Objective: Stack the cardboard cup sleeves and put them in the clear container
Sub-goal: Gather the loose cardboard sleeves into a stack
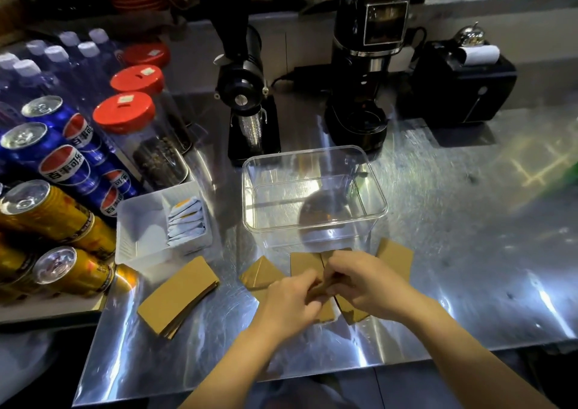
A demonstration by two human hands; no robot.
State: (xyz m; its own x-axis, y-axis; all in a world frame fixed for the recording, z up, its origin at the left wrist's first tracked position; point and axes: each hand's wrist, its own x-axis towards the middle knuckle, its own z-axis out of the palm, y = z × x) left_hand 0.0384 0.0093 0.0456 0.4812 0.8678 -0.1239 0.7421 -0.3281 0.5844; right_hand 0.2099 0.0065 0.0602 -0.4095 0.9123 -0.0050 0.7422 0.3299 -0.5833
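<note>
A clear container [312, 224] stands empty on the steel counter, just beyond my hands. Flat brown cardboard cup sleeves lie in front of it: a neat stack [176, 296] at the left, one loose sleeve [261, 272] left of centre, another [395, 257] at the right, and several under my hands [352, 313]. My left hand [289, 305] and my right hand [366, 286] meet over the middle sleeves, both pinching a sleeve held between them. My fingers hide most of it.
A white tray [142, 221] with sachets sits left of the container. Cola cans [68, 164], gold cans [47, 208], bottles and red-lidded jars [125, 111] crowd the left. Two black grinders [244, 74] [366, 64] and a receipt printer [463, 80] stand at the back.
</note>
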